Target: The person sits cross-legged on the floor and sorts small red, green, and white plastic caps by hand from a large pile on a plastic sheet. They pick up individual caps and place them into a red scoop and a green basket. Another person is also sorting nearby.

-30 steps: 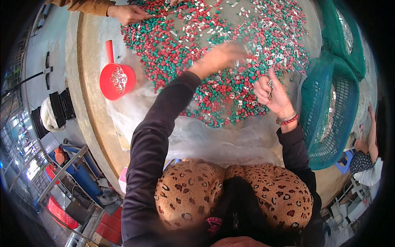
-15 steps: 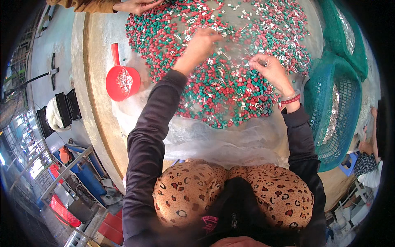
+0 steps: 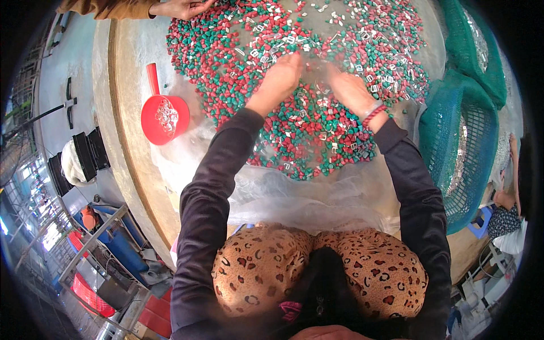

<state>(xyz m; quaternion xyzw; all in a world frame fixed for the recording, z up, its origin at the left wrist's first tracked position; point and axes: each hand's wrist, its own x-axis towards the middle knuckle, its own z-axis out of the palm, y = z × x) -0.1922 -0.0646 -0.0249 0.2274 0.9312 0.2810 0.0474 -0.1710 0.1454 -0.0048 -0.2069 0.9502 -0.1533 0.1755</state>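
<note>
Small red and green cone-shaped pieces [image 3: 317, 127] lie spread over a plastic-covered table, with pale frame-like buckles [image 3: 374, 86] scattered among them. My left hand [image 3: 281, 79] is over the middle of the spread, its fingers curled together and pointing down; what they hold, if anything, is hidden. Close by on the right is my right hand [image 3: 350, 90], wearing a red bracelet; its fingertips point toward the left hand and are smeared by motion. To the left, a red long-handled dipper [image 3: 164, 120] holds several shiny small pieces.
Another person's hand [image 3: 182, 8] touches the pile at the far left. Green mesh baskets [image 3: 439, 153] with shiny pieces stand at the right edge. Clear plastic sheeting [image 3: 306, 195] hangs at the table's near side, by my patterned knees [image 3: 260, 269].
My right hand has moved left and up, toward the left hand. My left hand has shifted slightly right and down, its fingers drawn in. The view has shifted slightly.
</note>
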